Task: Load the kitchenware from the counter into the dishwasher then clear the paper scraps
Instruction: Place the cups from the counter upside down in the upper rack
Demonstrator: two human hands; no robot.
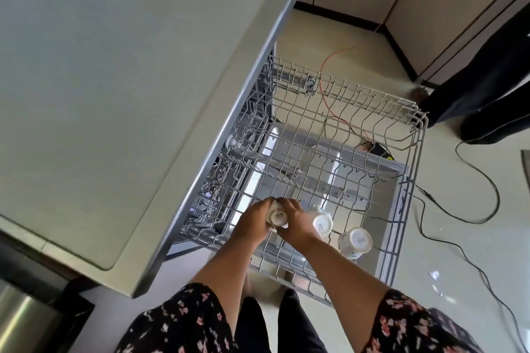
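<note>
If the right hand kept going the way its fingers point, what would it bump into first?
The right hand points up-left, already against the cup both hands hold. Past that, probably rack wires, then the counter edge; depth is unclear.

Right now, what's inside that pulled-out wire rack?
The rack holds three upturned white cups: one between both hands, two beside it. Hands hide the first cup's sides. The rest looks bare.
</note>
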